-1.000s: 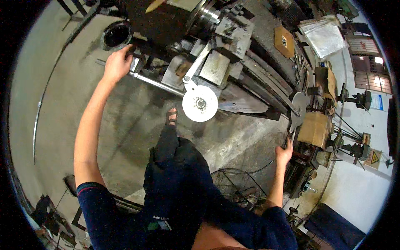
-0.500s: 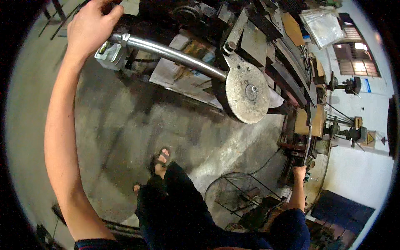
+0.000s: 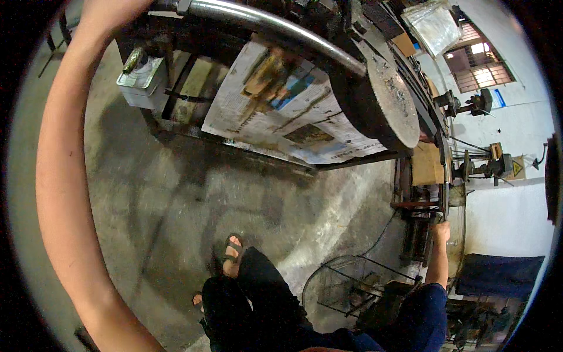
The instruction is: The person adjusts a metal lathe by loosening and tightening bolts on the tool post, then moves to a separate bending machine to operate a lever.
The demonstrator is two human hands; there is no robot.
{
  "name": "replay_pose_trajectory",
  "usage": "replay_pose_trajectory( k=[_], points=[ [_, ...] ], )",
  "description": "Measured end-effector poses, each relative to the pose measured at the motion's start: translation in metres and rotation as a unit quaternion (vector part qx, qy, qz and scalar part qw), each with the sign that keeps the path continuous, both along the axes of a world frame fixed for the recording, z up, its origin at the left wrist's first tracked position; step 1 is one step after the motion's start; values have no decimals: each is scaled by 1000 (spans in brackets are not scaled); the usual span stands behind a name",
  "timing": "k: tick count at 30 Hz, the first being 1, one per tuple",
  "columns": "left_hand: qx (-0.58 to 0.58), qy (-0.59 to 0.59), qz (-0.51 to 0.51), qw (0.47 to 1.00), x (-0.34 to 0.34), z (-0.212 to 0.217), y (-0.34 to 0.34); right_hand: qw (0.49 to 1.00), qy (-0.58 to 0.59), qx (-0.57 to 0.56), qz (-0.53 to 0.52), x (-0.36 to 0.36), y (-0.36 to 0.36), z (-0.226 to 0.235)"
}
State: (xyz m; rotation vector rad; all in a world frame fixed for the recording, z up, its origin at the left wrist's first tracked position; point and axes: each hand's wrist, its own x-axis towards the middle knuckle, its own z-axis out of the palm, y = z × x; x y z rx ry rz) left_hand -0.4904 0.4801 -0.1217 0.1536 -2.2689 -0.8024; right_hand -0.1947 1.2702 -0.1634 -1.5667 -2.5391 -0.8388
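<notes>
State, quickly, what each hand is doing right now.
Left hand: out of frame at the top; cannot be told.
Right hand: on the machine edge; grip cannot be told.

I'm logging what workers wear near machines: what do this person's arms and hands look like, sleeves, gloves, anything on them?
Both forearms are bare. No gloves, watch or bands show. The left arm is uncovered along all its visible length. The right arm ends above the elbow in a dark blue short sleeve. The right hand is ungloved.

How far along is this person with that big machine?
Already done: newspaper lies spread on the machine. In hand: the left arm reaches up toward the shiny metal bar joined to a heavy round disc; the right hand grips the machine's edge. What remains cannot be judged from this view.
</notes>
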Motion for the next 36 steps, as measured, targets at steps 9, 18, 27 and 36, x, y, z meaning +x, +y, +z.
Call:
replay_pose_trajectory(
  k=[9, 18, 27, 36],
  points=[
    [-17, 85, -38, 996, -5, -16, -10, 998, 29, 38, -28, -1, 17, -10],
    [-26, -5, -87, 996, -66, -50, -76, 994, 70, 77, -20, -33, -25, -21],
    [28, -30, -103, 994, -43, -33, -44, 994, 79, -9, -72, -73, 71, -14],
    [44, -76, -138, 987, -45, -36, -30, 993, 77, 3, -94, -90, 178, 0]
  ],
)
